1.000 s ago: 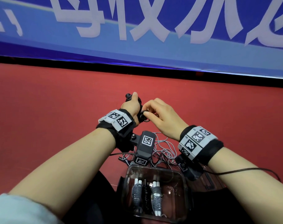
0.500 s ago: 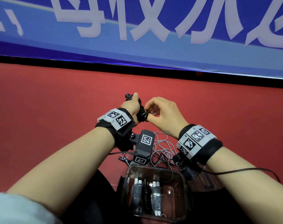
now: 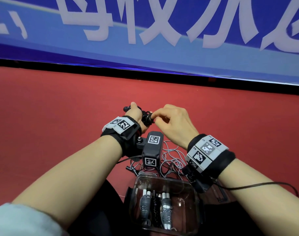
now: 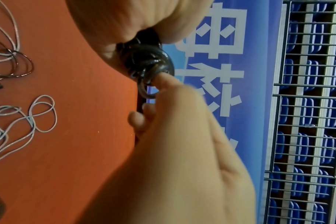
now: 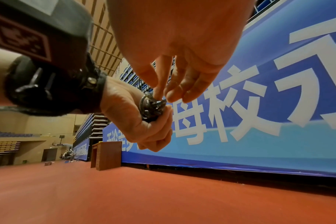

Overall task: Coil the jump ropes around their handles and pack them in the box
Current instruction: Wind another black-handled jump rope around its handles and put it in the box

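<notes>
1. Head: the left hand (image 3: 136, 116) gripped a black rope (image 3: 146, 117) coiled on its handles above the floor; the box (image 3: 133, 200) sat near, holding wound ropes
2. Left wrist: the right hand (image 4: 182, 128) pinched the last loop (image 4: 146, 91)
3. Right wrist: fingertips (image 5: 159, 91) pressed the coil; tucking seemed next, then boxing
</notes>
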Demonstrator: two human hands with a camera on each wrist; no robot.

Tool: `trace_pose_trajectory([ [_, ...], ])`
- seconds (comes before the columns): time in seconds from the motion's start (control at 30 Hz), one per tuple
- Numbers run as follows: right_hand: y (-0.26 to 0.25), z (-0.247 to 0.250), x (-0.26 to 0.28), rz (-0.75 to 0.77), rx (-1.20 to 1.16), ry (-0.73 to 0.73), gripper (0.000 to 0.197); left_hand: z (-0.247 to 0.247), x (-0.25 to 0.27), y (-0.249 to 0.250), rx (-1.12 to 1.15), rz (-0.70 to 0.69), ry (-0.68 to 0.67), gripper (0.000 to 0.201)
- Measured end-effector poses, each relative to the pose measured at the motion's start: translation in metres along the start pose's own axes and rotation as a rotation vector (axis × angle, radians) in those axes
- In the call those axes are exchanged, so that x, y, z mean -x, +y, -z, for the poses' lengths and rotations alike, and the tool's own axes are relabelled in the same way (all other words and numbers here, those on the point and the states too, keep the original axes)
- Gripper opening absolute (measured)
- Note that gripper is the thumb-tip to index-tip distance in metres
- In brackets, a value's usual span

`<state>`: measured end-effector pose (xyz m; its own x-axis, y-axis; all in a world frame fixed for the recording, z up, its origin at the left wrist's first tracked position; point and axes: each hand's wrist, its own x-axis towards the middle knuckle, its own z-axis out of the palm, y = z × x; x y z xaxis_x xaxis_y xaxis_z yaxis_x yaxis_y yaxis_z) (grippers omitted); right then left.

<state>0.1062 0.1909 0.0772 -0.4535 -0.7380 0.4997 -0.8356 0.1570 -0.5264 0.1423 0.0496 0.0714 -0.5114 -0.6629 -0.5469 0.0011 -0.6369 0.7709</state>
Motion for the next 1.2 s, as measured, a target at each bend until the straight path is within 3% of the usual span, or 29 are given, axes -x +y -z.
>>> trace_pose_trajectory([
  [0.13,-0.004,-0.005,0.001,-0.055,0.021,-0.001,0.018,0.0,-0.011,-0.005,0.037,-0.084,0.095,0.047],
  [0.27,0.001,-0.003,-0.001,-0.077,-0.045,0.065,0.01,-0.001,-0.003,-0.005,0.07,-0.069,0.042,0.043],
  [0.37,0.001,0.005,0.0,-0.072,-0.12,0.068,0.012,-0.001,0.005,-0.002,0.048,-0.134,-0.015,0.041],
  [0.5,0.0,0.011,0.003,0.05,-0.034,-0.008,0.015,-0.002,0.003,0.001,-0.13,-0.383,-0.018,0.076],
  [0.57,-0.001,0.014,0.002,0.044,-0.031,-0.062,0.019,-0.001,0.002,0.001,-0.204,-0.405,-0.063,0.074],
  [0.67,0.003,0.02,-0.002,-0.1,-0.13,-0.155,0.026,-0.005,0.005,0.001,-0.242,-0.319,-0.23,0.046],
  [0.73,0.014,0.022,-0.007,-0.204,-0.215,-0.18,0.032,-0.008,0.011,0.003,-0.256,-0.252,-0.302,0.04],
  [0.97,0.036,0.015,-0.016,-0.336,-0.391,-0.197,0.034,-0.007,0.033,0.002,-0.266,0.006,-0.431,0.055],
  [1.1,0.035,0.01,-0.018,-0.324,-0.447,-0.108,0.033,-0.007,0.041,0.004,-0.11,0.155,-0.554,0.059],
  [1.2,0.033,0.015,-0.021,-0.294,-0.507,-0.026,0.032,-0.007,0.047,0.01,-0.045,0.161,-0.592,0.058],
])
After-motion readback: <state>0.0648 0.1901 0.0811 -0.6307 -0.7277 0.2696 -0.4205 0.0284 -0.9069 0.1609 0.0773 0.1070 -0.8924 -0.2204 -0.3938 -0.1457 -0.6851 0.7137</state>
